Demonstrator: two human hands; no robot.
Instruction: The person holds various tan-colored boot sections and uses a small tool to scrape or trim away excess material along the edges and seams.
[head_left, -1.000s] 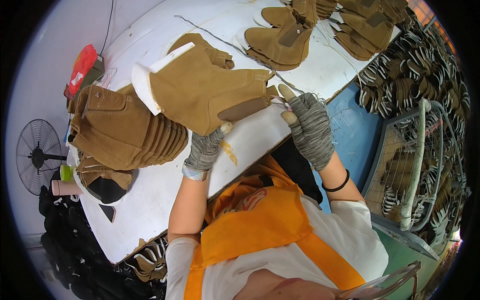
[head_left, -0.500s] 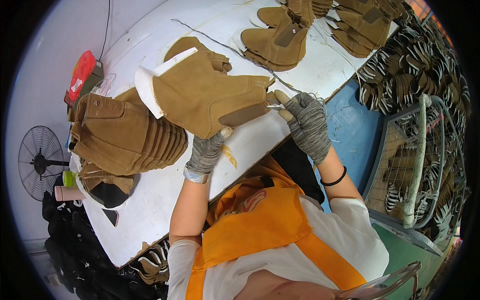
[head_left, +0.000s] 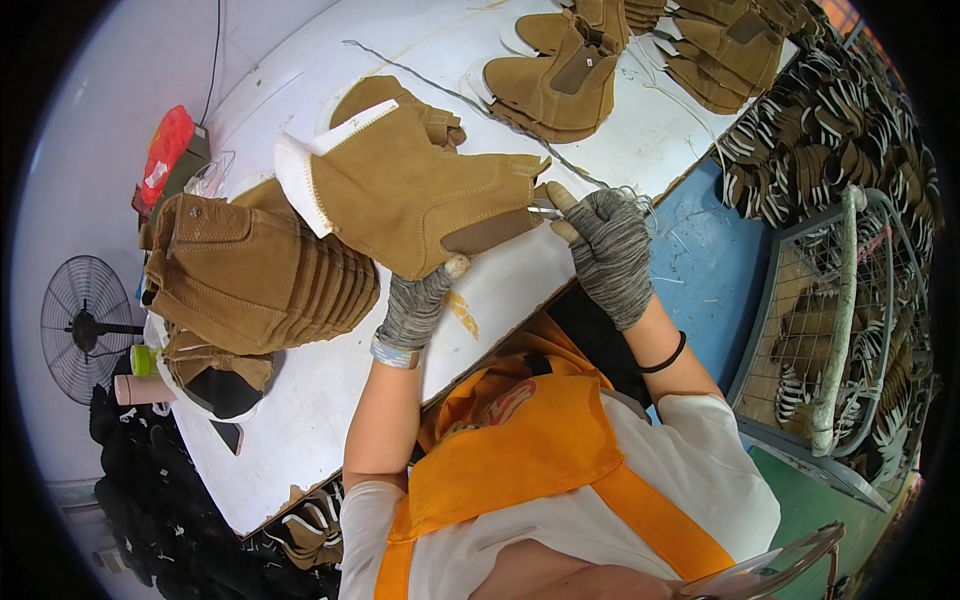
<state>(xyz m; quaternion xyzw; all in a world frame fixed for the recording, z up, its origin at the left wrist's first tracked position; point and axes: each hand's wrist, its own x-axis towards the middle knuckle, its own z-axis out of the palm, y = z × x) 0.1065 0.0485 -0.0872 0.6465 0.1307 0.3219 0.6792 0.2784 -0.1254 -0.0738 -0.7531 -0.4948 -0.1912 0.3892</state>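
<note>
A tan suede boot upper (head_left: pixel 375 190) lies tilted above the white table, with a dark elastic side panel (head_left: pixel 490 232) and a white fleecy edge at its far left end. My left hand (head_left: pixel 415 305), in a grey fingerless glove, grips its lower edge; the thumb shows on top and the other fingers are hidden beneath. At the upper's right end, my gloved right hand (head_left: pixel 610 255) is closed on a small metal tool with thin silver blades (head_left: pixel 543 209). The blades are at the corner by the elastic panel; the tool's handle is hidden in my palm.
A thick stack of tan boot uppers (head_left: pixel 250 270) stands left on the white table (head_left: pixel 310 420). More uppers (head_left: pixel 555 85) lie at the far side, near a dark cord (head_left: pixel 440 85). A wire cart (head_left: pixel 840 320) stands right; a fan (head_left: pixel 85 325) is at left.
The upper and both hands hold nearly the same place; the whole view has shifted slightly. My right fingers have moved a little closer around the tool at the upper's corner.
</note>
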